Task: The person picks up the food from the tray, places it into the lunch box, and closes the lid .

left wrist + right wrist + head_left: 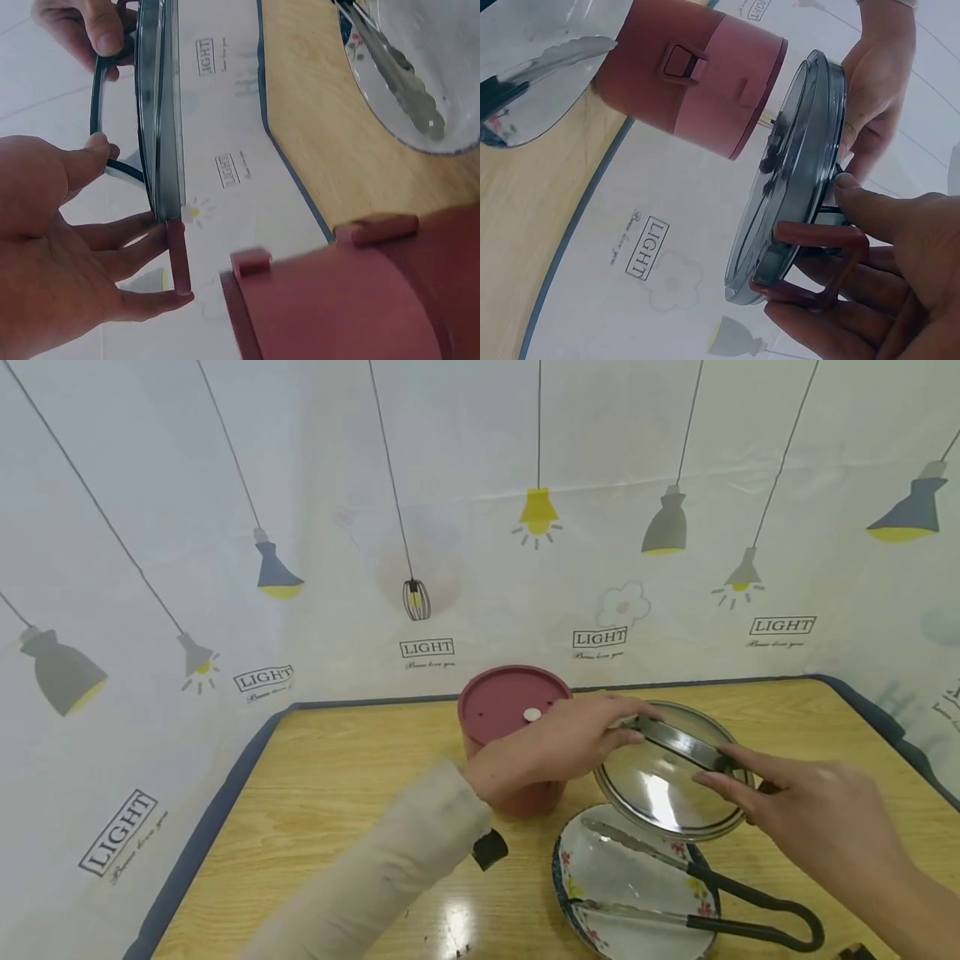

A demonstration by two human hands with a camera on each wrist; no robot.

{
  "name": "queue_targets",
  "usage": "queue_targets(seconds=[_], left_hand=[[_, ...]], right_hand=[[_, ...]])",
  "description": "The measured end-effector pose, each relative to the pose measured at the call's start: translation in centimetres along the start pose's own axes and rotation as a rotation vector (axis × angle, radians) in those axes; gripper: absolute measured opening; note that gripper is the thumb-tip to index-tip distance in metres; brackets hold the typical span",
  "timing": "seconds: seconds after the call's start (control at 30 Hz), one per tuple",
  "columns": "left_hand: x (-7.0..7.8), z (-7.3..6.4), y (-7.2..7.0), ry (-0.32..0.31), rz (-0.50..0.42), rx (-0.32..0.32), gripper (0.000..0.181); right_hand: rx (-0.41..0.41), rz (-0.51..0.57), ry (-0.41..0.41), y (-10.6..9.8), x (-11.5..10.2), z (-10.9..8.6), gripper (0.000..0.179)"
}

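A round clear glass lid [675,802] with a metal-strap handle [682,741] is raised over the table, tilted. My left hand [577,735] holds the handle's left end; in the left wrist view its other fingers touch a dark red tab [178,259] at the rim. My right hand [817,802] pinches the handle's right end between thumb and fingers. A dark red loop [829,240] shows at the rim in the right wrist view. Behind the left forearm stands a dark red lidded canister [498,697] with a white button on top, partly hidden.
Below the lid, a floral plate [626,875] with a dark rim bears black-handled metal tongs [757,897], which overhang its right side. A black piece [491,849] pokes out by the left sleeve. A printed cloth [480,560] rises behind the wooden table [360,777].
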State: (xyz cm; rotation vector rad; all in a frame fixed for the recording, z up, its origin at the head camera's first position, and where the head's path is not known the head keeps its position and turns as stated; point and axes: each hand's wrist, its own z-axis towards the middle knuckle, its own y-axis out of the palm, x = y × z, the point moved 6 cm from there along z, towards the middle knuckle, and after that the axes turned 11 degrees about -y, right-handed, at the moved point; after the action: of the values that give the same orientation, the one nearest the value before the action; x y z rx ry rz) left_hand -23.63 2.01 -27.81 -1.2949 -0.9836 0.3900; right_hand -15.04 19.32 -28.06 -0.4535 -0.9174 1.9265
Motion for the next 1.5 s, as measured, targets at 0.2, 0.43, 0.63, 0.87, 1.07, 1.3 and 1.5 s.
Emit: queue_targets(seconds=[0.2, 0.43, 0.63, 0.87, 1.07, 1.3, 1.5], left_hand=[[-1.7, -0.7, -1.1, 0.017, -0.159, -0.045, 0.037], [-3.1, -0.4, -2.6, 0.092, -0.130, -0.050, 0.037], [-4.9, -0.4, -3.6, 0.092, -0.118, -0.062, 0.039], [-5.9, 0.0, -4.7, 0.069, -0.099, -0.042, 0.040], [-7.2, 0.1, -5.3, 0.061, -0.099, -0.025, 0.037], [-9.1, 0.1, -6.0, 0.032, -0.098, -0.003, 0.036], [-10.4, 0.1, -6.3, -0.001, -0.124, 0.001, 0.040]], right_hand=[[0.025, 0.006, -0.022, 0.5, -0.7, 1.4, 0.083], [0.072, 0.002, -0.058, 1.1, -1.9, 3.6, 0.091], [0.043, 0.056, -0.017, 1.8, -2.7, 5.3, 0.092], [0.077, 0.083, -0.022, 2.2, -3.2, 6.8, 0.083], [-0.005, 0.129, 0.047, 3.3, -3.6, 8.0, 0.044], [-0.090, 0.165, 0.095, 4.9, -4.3, 9.4, 0.033], [-0.140, 0.248, 0.157, 6.3, -4.6, 10.4, 0.032]])
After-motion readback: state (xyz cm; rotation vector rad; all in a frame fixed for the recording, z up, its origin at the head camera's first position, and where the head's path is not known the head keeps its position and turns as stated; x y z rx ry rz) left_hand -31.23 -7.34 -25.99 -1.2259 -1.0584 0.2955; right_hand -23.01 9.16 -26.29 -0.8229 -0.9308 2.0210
